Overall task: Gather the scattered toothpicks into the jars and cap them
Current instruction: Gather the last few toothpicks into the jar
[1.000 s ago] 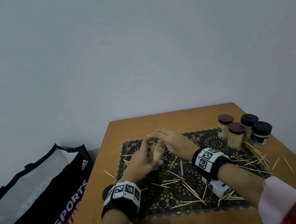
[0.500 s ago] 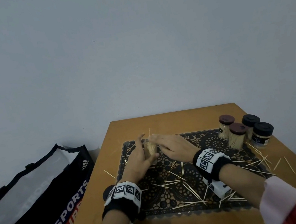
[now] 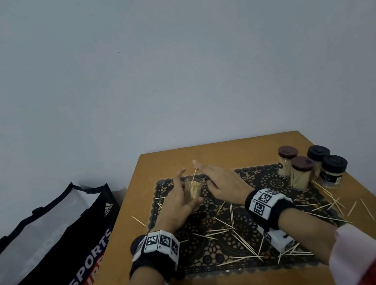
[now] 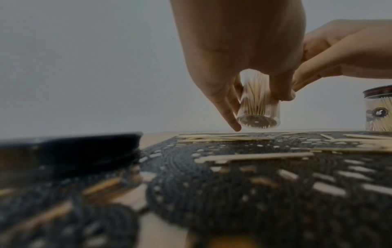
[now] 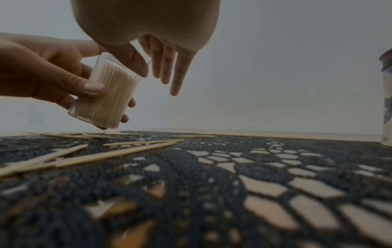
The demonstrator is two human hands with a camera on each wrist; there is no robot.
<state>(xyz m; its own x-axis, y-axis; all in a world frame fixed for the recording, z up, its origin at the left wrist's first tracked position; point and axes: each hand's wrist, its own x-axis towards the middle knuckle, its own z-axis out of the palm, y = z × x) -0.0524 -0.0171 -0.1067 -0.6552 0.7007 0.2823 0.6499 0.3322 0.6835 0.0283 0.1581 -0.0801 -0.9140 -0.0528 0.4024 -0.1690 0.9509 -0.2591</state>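
Observation:
My left hand (image 3: 179,204) grips a clear uncapped jar (image 3: 194,190) packed with toothpicks, tilted and lifted just off the black lace mat (image 3: 268,179). In the left wrist view its base (image 4: 257,122) hangs above the mat. My right hand (image 3: 222,183) is beside the jar's mouth with straight fingers, its thumb (image 5: 133,62) against the rim. One toothpick (image 3: 194,174) sticks up out of the jar. Several loose toothpicks (image 3: 234,230) lie across the mat and on the table to the right.
Two brown-lidded jars (image 3: 302,172) and two black-lidded jars (image 3: 333,169) stand capped at the table's far right. A loose black lid (image 3: 135,244) lies by my left wrist. A sports bag (image 3: 51,248) sits on the floor left of the wooden table (image 3: 208,154).
The jar has moved a little farther away and stands more upright. My right hand's fingers have straightened and lifted off the jar's mouth. One toothpick now pokes up from it.

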